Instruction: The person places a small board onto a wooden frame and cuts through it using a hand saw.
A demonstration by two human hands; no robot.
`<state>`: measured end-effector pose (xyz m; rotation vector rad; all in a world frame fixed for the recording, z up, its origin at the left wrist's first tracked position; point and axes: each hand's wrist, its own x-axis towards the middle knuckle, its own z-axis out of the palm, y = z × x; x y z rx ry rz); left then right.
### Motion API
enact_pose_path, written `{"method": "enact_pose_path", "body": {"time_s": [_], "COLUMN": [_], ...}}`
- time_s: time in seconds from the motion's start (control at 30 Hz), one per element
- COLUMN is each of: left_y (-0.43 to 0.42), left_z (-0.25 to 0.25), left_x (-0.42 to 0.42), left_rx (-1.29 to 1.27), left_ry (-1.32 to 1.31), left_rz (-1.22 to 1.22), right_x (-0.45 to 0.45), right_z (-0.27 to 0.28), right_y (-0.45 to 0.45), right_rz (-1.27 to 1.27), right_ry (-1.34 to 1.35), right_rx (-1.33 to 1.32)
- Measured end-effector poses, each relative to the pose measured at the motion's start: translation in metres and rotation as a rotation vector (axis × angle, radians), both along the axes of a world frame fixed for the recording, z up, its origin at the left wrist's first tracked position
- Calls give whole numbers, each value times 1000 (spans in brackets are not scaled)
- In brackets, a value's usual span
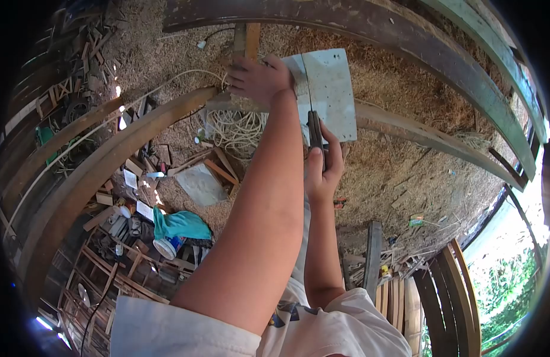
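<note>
My left hand (pixel 260 80) lies at the left edge of a pale, scuffed panel (pixel 334 77), its fingers spread over the end of a wooden piece (pixel 246 40). My right hand (pixel 327 163) is closed around a dark, narrow hand tool (pixel 315 131), which points away from me over the panel's lower part. From the tool's tip a thin dark line runs up to the panel's far edge; I cannot tell whether it is a cut, a drawn line or a thin blade. The panel rests over a wooden beam (pixel 400 122).
Long beams (pixel 108 154) cross the work area, with a dark one (pixel 322 18) at the far side. A coil of pale cord (pixel 236 128) lies left of my forearm. Wood scraps, a teal cloth (pixel 183 225) and a loose sheet (pixel 202 184) litter the sawdust-covered ground.
</note>
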<state>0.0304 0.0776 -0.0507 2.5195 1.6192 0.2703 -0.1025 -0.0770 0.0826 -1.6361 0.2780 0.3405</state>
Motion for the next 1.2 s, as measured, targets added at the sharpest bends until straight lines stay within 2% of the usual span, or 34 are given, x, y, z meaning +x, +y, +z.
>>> {"method": "enact_pose_path", "body": {"time_s": [0.1, 0.17, 0.23, 0.3, 0.37, 0.43, 0.57, 0.63, 0.7, 0.8, 0.9, 0.97, 1.03, 1.07, 1.1, 1.17, 1.2], "left_y": [1, 1, 1, 2, 2, 1, 2, 3, 3, 2, 1, 2, 1, 1, 1, -1, 1], "left_z": [1, -1, -3, -1, 1, -1, -2, 0, 2, 1, -8, -6, -6, -7, -8, -11, -13], "left_x": [1, 2, 1, 1, 2, 1, -1, 3, 2, 0, 1, 2, 2, 4, 2, -5, -1], "left_rx": [-21, -6, 11, -11, -23, -37, -4, -13, -39, -33, 62, 44, 25, 81, 132, 141, 162], "left_ry": [-17, -11, -7, -27, -31, -32, -9, -6, -5, 14, 17, 13, 17, 0, -10, -8, -29], "left_rz": [-2, -2, 0, -2, 1, -6, -2, 0, 10, -5, 4, 3, -1, 3, -1, -17, -27], "right_x": [-24, -26, 2, 36, 16, -29, -28, 20, 30, -24, -56, -19, 17, 28, 20, -12, -40], "right_z": [7, 11, -1, 10, 1, -6, 8, 7, -18, -2, 0, -8, -19, -10, -8, -1, -10], "right_y": [-15, -20, -2, 13, 5, -11, -18, 8, 19, -8, -23, -6, 8, 9, 6, -8, -21], "right_rz": [-35, 0, -4, 47, 43, 2, 42, 23, -20, -31, -84, -53, 15, 14, 17, 59, 5], "right_ry": [-99, 5, -25, 233, 240, -232, -143, 107, 111, -20, 17, -48, 30, 149, 157, -78, -62], "right_rx": [7, 46, 12, -44, -60, -87, -10, -74, -11, 6, 100, 94, -15, -12, -11, -88, -36]}}
